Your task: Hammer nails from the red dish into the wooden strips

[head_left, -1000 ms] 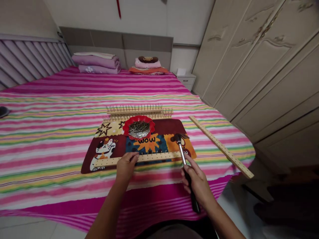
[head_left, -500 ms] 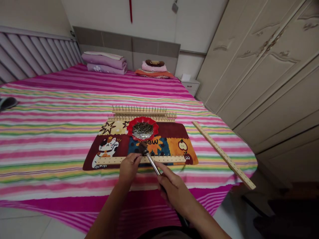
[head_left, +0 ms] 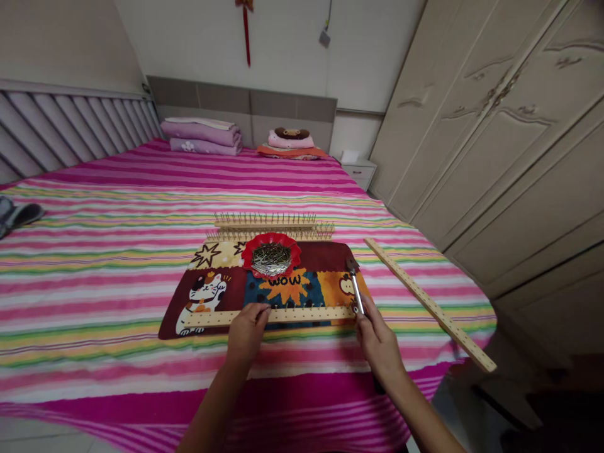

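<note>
My right hand (head_left: 381, 346) is closed round a hammer (head_left: 357, 294), whose dark head is raised over the right end of the patterned mat (head_left: 325, 257). A pale wooden strip (head_left: 302, 315) with rows of small holes lies along the mat's near side; short nails stand in its right half. My left hand (head_left: 246, 330) pinches thumb and fingers together at the strip's middle; what is between the fingertips is too small to make out. Just beyond, a red scalloped bowl (head_left: 246, 264) holds a heap of loose nails (head_left: 272, 258).
Strips bristling with upright nails (head_left: 268, 223) lie behind the bowl. Another holed wooden strip (head_left: 429, 304) lies slantwise at the right, its near end jutting past the bed's edge. Striped bedding (head_left: 94, 283) spreads beneath everything. A tall wardrobe (head_left: 472, 157) stands to the right.
My right hand has swung the hammer to the right, away from my left hand and the strip's middle. My left hand stays near the same spot on the strip. The camera has tilted up slightly.
</note>
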The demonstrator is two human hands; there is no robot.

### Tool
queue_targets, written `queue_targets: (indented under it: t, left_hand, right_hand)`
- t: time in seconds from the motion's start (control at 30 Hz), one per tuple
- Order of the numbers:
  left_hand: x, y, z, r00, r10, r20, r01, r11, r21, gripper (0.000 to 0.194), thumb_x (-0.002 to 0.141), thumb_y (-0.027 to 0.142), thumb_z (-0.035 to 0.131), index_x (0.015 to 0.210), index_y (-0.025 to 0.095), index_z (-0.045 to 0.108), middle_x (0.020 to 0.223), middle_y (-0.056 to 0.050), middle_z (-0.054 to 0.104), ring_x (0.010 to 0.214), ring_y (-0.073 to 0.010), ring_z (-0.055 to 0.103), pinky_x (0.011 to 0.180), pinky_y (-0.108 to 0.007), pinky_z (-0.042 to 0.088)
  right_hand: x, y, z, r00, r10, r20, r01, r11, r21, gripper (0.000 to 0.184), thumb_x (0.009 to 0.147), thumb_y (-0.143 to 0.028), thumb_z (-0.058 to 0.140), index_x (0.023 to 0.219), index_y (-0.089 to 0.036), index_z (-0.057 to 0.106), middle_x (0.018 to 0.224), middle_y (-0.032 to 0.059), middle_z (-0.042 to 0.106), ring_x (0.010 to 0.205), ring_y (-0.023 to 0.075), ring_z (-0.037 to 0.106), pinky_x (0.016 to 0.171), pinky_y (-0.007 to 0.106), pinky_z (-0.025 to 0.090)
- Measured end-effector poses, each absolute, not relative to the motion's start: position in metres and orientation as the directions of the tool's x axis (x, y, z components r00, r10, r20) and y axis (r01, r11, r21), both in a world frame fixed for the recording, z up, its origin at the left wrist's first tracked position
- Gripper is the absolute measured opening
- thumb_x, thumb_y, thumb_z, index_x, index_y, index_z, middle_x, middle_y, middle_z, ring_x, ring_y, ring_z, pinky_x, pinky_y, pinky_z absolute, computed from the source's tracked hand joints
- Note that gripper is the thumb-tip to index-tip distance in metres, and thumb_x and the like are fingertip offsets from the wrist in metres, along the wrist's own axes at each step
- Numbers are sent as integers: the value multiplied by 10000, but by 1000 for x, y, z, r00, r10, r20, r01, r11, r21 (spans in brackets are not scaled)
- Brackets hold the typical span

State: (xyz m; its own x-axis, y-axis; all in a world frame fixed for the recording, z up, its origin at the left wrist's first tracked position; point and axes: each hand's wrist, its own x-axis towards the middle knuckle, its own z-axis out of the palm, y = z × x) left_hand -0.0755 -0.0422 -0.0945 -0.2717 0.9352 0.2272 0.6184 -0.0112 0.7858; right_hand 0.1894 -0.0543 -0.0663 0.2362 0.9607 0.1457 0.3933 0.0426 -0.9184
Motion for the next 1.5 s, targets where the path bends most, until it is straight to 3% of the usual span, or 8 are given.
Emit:
queue_targets:
  t: [0.1,0.33,0.47,0.63,0.77,1.0,1.23,1.5]
  left_hand:
    - [-77,-43,-93,-273,941,202,602,3,798,206,714,358,522,749,247,693,801,-27,708,764,-187,640,727,-297,481]
    - [-92,-18,-68,-267,949,166,659,55,750,284,721,370,500,854,212,694,861,-54,702,767,-202,636,731,-313,480]
    - [-95,20,-46,-252,926,283,829,56,556,274,762,331,475,866,207,696,894,-76,689,844,-224,618,786,-328,450]
    - [-85,57,-36,-222,951,214,967,186,177,309,780,287,436,809,161,716,897,-158,663,904,-310,586,760,-406,417]
    - [-76,72,-40,-316,938,140,948,305,95,294,745,276,484,848,122,712,1005,-196,650,991,-352,543,787,-456,378]
    - [-77,80,-33,-450,893,-14,861,438,257,213,724,260,504,768,172,693,918,-149,694,913,-314,592,767,-445,376]
    - [-101,26,-38,-473,875,100,436,135,890,270,616,409,599,767,190,645,724,-21,678,686,-166,591,670,-281,428]
    - [-97,-40,-65,-450,892,-45,291,194,937,274,552,436,633,678,194,612,603,19,620,581,-127,546,566,-236,416]
  right_hand:
    - [214,-44,-102,336,931,140,537,-68,-841,538,792,-409,450,1280,-207,550,910,78,725,840,254,672,646,301,512]
    - [222,-50,-143,364,924,118,534,-103,-839,524,794,-400,444,1257,-191,570,976,104,731,916,274,680,734,338,529]
    - [222,-50,-141,373,922,105,527,-118,-842,550,812,-406,429,1301,-177,530,934,107,740,868,261,693,713,324,530]
    - [223,-50,-141,349,930,117,557,-105,-824,574,832,-413,391,1331,-147,495,907,112,743,819,244,700,675,299,527]
    - [223,-48,-144,331,936,120,592,-107,-799,586,847,-398,352,1343,-113,473,954,132,735,852,235,699,688,277,524]
    - [224,-46,-144,312,942,126,630,-106,-769,579,861,-372,324,1365,-113,441,844,107,747,712,217,701,617,255,518]
    - [224,-48,-141,316,939,138,653,-110,-749,569,855,-360,340,1369,-135,439,921,112,739,748,225,698,624,268,512]
    - [222,-49,-137,316,943,107,683,-148,-715,561,857,-368,341,1365,-157,449,780,97,731,653,239,680,565,278,475]
